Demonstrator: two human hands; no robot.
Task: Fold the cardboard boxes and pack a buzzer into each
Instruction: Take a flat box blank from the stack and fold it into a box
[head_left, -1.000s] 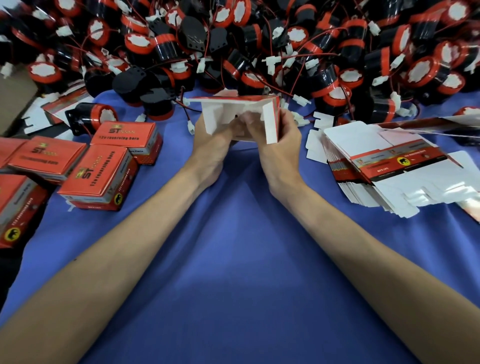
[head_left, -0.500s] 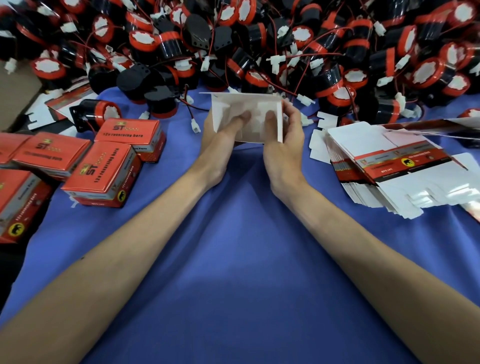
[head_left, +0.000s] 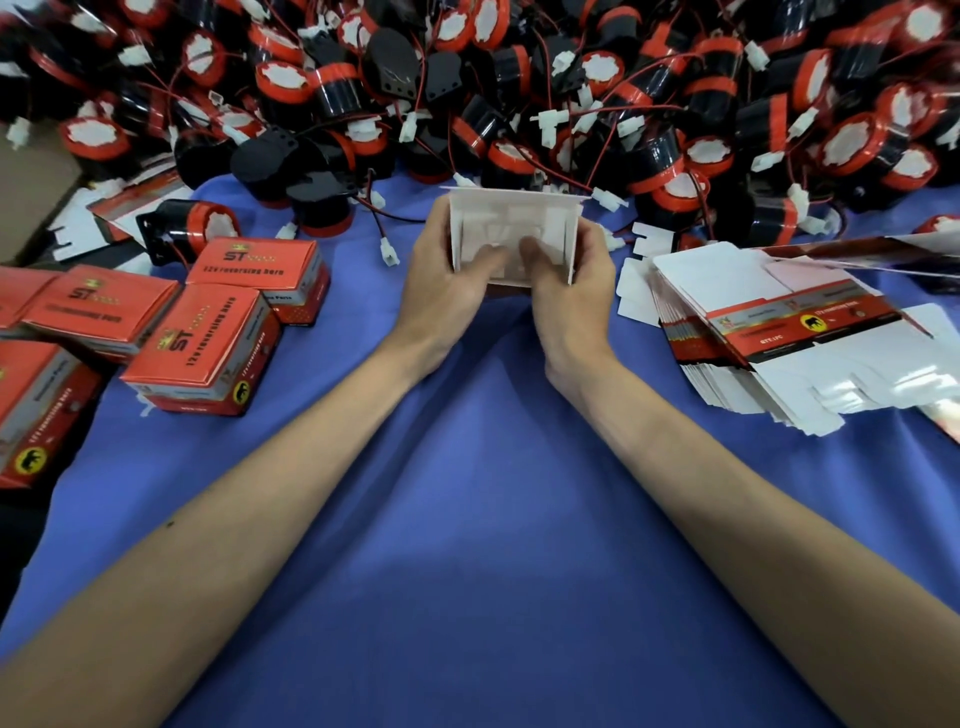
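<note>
Closed red cardboard boxes (head_left: 208, 348) sit on the left of the blue cloth surface (head_left: 493, 519). The left hand (head_left: 441, 291) grips one side of the white half-folded cardboard box (head_left: 514, 228), held in the middle, near the big far pile of black-and-red round buzzers (head_left: 519, 78) — its thumb pushes the inside flaps. The right hand (head_left: 571, 280) grips the other side the same way. Flat unfolded box sheets (head_left: 779, 332) wait on the right. If the flaps don't lock, the bottom could pop open — a buzzer would drop through.
</note>
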